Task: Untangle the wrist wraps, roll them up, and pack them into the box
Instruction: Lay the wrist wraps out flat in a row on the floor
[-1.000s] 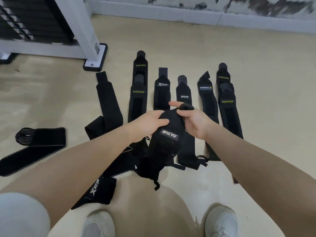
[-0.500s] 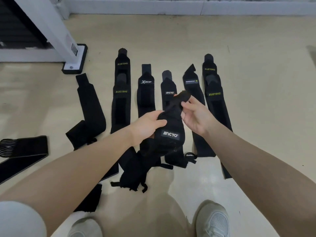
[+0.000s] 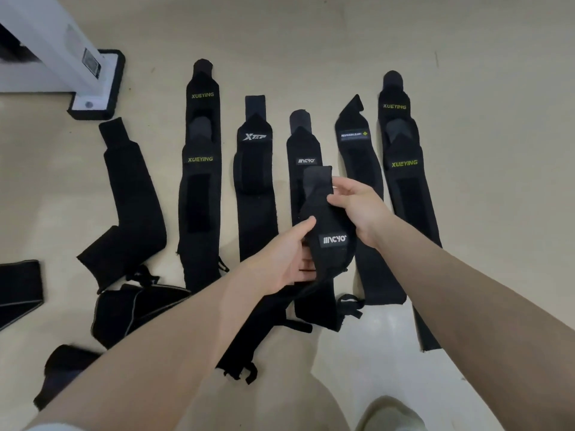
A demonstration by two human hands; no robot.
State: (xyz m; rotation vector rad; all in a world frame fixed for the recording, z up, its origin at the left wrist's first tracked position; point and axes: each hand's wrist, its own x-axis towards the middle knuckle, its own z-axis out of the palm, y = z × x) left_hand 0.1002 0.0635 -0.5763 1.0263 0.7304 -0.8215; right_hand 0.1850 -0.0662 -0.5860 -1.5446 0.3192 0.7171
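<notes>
A black wrist wrap with a grey logo patch (image 3: 333, 234) is held up over the floor in both hands. My left hand (image 3: 287, 259) grips its lower left side with the thumb on top. My right hand (image 3: 357, 203) pinches its upper strap end, which sticks up above the fingers. The wrap's long tail hangs down towards my legs. Several other black wraps lie flat in a row on the floor beyond, among them a XUEYING wrap (image 3: 200, 169), an XTEP wrap (image 3: 255, 181) and a second XUEYING wrap (image 3: 404, 181). No box is in view.
A white post on a black-edged foot (image 3: 93, 85) stands at the upper left. A bent wrap (image 3: 130, 206) and a crumpled pile of wraps (image 3: 130, 309) lie left of my arms. My shoe (image 3: 389, 413) shows at the bottom edge.
The view has moved closer to the floor row. My right hand has slid up the strap end and drawn the held wrap out longer; its tail hangs straighter.
</notes>
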